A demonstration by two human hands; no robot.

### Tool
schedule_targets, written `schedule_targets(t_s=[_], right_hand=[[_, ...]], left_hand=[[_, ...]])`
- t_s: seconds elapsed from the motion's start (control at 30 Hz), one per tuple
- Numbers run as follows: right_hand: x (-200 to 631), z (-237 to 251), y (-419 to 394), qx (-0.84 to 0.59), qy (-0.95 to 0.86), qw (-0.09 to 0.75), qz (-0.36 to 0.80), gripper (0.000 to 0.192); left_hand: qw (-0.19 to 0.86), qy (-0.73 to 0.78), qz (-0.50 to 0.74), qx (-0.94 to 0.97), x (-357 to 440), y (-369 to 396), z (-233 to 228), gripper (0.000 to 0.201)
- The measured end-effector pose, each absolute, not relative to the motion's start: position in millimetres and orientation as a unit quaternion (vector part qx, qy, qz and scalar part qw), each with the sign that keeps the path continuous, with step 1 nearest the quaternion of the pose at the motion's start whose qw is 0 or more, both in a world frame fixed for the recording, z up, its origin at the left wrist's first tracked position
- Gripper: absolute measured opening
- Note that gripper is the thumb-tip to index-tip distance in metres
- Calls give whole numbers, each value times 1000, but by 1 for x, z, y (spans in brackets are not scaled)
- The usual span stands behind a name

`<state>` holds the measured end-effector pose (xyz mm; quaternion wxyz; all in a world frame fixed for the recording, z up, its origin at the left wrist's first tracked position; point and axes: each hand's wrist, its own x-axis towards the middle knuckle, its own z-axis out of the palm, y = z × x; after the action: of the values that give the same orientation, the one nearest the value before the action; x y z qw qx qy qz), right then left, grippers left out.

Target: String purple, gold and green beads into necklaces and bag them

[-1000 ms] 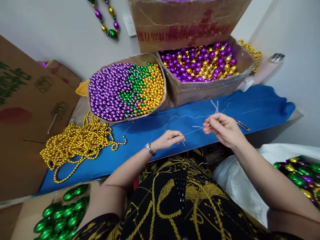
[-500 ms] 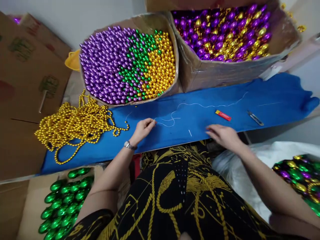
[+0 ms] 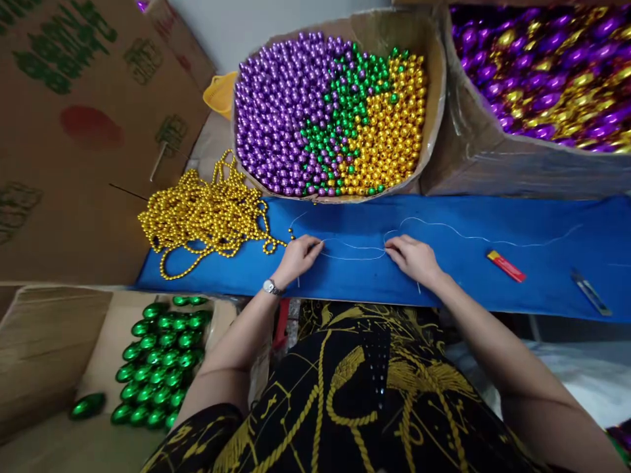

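Observation:
Over the blue cloth (image 3: pixel 340 279), my left hand (image 3: pixel 298 257) pinches a thin white string (image 3: pixel 355 258). My right hand (image 3: pixel 411 257) is closed on the same string a short way to the right, and two strands run between the hands. From the right hand the string trails on across the cloth in a wavy line. Just left of my left hand lies the end of a heap of gold bead strands (image 3: pixel 202 213). The fingertips partly hide how the string is held.
Behind the cloth stands a box of purple, green and gold beads (image 3: pixel 436 141), beside a box of shiny purple and gold ornaments (image 3: pixel 493 171). A red and yellow packet (image 3: pixel 506 266) and a cutter knife (image 3: pixel 590 293) lie to the right. Green ornaments (image 3: pixel 162 358) sit in a box lower left.
My right hand has moved left and taken hold of the string near my left hand. The camera view has turned left, so the boxes appear further right.

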<state>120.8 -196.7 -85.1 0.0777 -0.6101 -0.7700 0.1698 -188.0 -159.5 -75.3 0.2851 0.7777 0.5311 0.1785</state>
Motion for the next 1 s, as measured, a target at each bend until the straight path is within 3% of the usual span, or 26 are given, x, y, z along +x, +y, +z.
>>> schedule_targets(t_s=[0.13, 0.33, 0.67, 0.8, 1.0], right_hand=[[106, -83, -189, -623, -764, 29, 165, 28], [92, -84, -185, -609, -779, -59, 138, 28], [96, -90, -191, -596, -795, -9, 116, 29], [99, -87, -192, -570, -817, -13, 88, 32], [101, -67, -195, -554, -824, -105, 59, 28]], left_hand=[[267, 550, 179, 771, -196, -152, -72, 35], [136, 634, 188, 737, -193, -116, -72, 30], [73, 719, 107, 683, -151, -66, -96, 44], [73, 685, 102, 718, -153, -83, -97, 34], [43, 573, 44, 817, -177, -150, -94, 31]])
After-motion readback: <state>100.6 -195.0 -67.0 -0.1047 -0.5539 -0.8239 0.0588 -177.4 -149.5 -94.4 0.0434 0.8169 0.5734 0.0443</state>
